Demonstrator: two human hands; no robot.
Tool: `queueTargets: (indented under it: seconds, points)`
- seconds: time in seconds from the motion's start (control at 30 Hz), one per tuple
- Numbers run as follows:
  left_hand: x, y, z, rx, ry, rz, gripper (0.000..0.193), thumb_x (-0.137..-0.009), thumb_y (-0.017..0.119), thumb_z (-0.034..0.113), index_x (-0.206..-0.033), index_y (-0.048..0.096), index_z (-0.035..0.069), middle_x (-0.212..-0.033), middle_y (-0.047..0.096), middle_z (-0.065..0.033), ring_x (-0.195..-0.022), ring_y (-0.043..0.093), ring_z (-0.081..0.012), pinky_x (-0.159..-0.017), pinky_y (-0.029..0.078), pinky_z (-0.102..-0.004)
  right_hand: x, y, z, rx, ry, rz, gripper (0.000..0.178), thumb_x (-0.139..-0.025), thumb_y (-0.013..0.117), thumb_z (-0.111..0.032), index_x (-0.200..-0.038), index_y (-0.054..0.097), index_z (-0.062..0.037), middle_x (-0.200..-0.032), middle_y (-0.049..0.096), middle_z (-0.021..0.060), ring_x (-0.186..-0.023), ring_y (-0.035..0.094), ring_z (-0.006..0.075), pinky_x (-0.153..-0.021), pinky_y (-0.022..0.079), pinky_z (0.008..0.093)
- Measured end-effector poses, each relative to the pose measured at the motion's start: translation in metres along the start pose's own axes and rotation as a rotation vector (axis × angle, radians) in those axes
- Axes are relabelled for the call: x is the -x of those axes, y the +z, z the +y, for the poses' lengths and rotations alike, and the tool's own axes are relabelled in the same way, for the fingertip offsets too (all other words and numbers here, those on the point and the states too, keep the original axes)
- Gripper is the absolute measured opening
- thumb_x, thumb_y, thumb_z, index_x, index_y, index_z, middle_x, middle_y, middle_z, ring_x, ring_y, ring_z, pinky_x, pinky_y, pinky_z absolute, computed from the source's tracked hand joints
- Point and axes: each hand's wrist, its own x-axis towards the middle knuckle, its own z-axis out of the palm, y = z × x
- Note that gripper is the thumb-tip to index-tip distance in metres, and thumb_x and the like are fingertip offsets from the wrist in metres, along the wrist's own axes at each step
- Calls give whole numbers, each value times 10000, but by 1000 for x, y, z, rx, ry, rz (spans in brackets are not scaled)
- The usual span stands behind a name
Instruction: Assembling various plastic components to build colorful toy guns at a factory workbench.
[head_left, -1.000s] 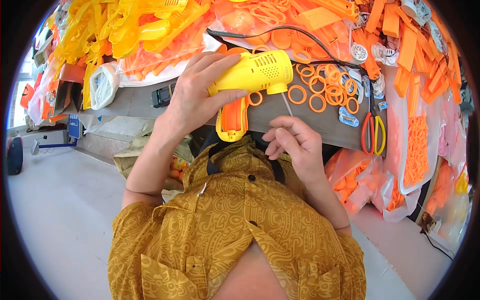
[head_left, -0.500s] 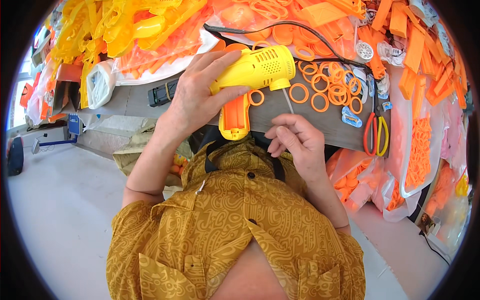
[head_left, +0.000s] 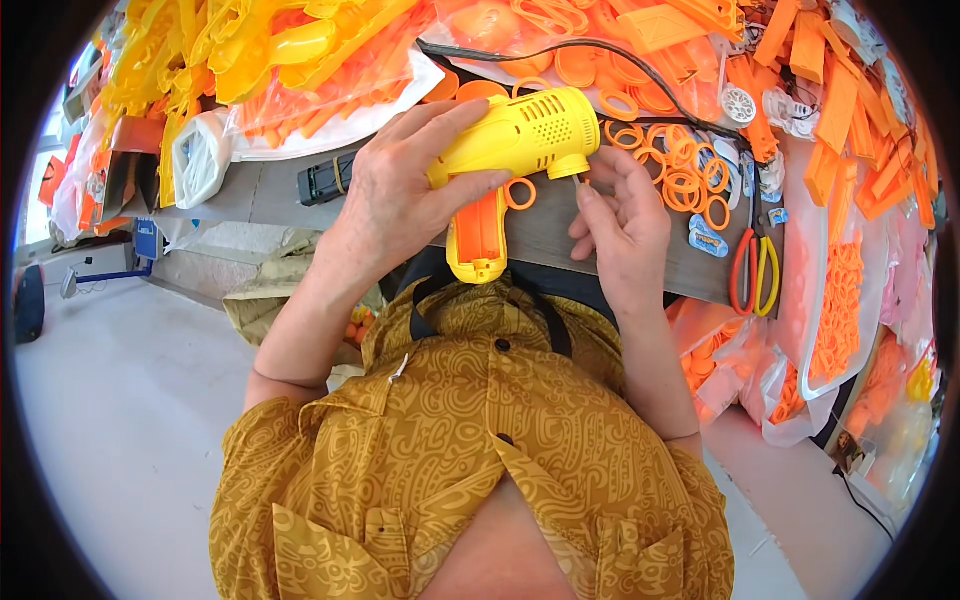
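A yellow pistol-shaped plastic housing (head_left: 530,130) with vent slots and a round hole grid is held over the table edge. My left hand (head_left: 400,185) is closed round its rear end, thumb along the lower side. Its handle (head_left: 478,240) points down toward me, with an orange inner face showing. A short round spout (head_left: 570,167) sticks out under the front. Just below that spout, my right hand (head_left: 632,215) pinches a thin pale tube (head_left: 577,181) between thumb and forefinger; most of the tube is hidden by the fingers.
Several orange rings (head_left: 683,185) lie right of the housing. Red-and-yellow-handled scissors (head_left: 765,275) rest at the table's right edge. A black cable (head_left: 620,57) crosses behind. Piles of yellow parts (head_left: 230,50) and orange parts (head_left: 840,100) line the back; a bin of small orange pieces (head_left: 838,320) stands right.
My right hand has moved up and right to the spout, and its fingers have closed on the thin tube hanging there. The housing, in my left hand, has shifted slightly right.
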Motion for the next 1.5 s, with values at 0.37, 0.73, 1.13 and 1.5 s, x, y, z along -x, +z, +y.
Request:
queueTargets:
  seconds: [0.37, 0.73, 1.13, 1.5]
  points:
    - [4, 7, -7, -21, 26, 55, 502, -630, 727, 172, -1081, 558, 32, -1007, 559, -152, -873, 570, -252, -744, 466, -313, -2, 3, -1, -34, 26, -2, 376, -810, 502, -29, -1152, 376, 61, -935, 528, 140, -528, 487, 85, -406, 413, 185]
    - [7, 11, -12, 114, -3, 119, 485, -604, 742, 147, -1036, 566, 15, -987, 552, -151, -845, 576, -265, -710, 481, -316, -19, 11, -4, 5, 36, -52, 503, -801, 518, -52, -1232, 266, 12, -895, 536, 142, -429, 428, 54, -326, 367, 177]
    - [10, 13, -16, 264, 26, 145, 631, -599, 763, 197, -1136, 483, 21, -1023, 512, -128, -900, 546, -235, -758, 457, -306, -17, 12, -13, -169, 5, -58, 568, -733, 544, 4, -1246, 301, -2, -943, 551, 129, -368, 343, 22, -289, 272, 153]
    - [-1, -21, 5, 669, -131, -457, 677, -493, 804, 229, -1030, 495, -43, -856, 599, -98, -783, 574, -143, -702, 467, -284, 30, -2, -38, -173, -166, -255, 760, -722, 560, 106, -1320, 113, -37, -1093, 500, 160, -977, 541, 213, -765, 480, 289]
